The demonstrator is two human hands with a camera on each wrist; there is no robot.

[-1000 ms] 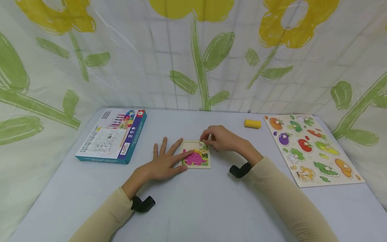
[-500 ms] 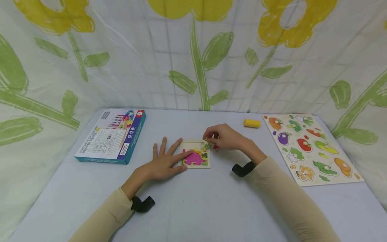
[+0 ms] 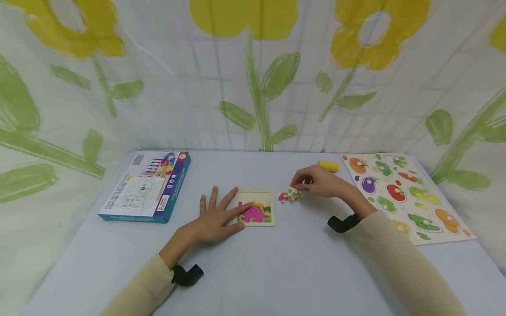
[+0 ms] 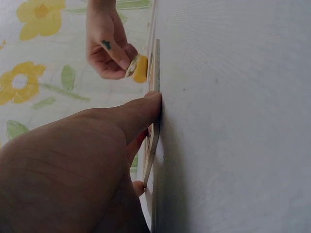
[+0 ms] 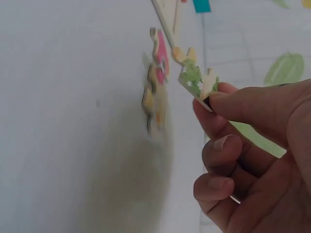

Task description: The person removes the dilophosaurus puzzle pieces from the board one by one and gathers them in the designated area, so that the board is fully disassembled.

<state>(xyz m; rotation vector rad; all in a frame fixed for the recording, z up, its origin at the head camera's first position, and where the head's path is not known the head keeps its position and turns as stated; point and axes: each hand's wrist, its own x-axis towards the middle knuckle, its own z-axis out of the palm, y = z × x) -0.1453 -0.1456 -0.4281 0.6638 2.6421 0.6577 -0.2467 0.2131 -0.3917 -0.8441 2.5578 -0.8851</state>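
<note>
My left hand (image 3: 215, 221) lies spread on the table, its index finger and thumb resting on a small framed jigsaw puzzle (image 3: 254, 191) with a pink dinosaur picture. The upper part of that frame shows bare wood. To the right of the frame, my right hand (image 3: 322, 182) pinches a green-and-cream puzzle piece (image 5: 194, 80) between thumb and index finger, the other fingers curled. Below the held piece, a loose pink puzzle piece (image 5: 162, 58) and a pale one (image 5: 157, 109) lie on the table. In the left wrist view, the left thumb (image 4: 150, 99) presses the frame's edge.
A boxed toy (image 3: 134, 188) lies at the back left. At the right is a vegetable peg board (image 3: 442, 235), partly covered by the right forearm. A yellow cylinder (image 3: 328, 166) lies behind the right hand. A flower-painted sheet (image 3: 178, 101) hangs behind the table.
The right hand has lifted a piece from the frame's upper right corner and moved right with it, over the loose pieces. The left hand has stayed on the frame.
</note>
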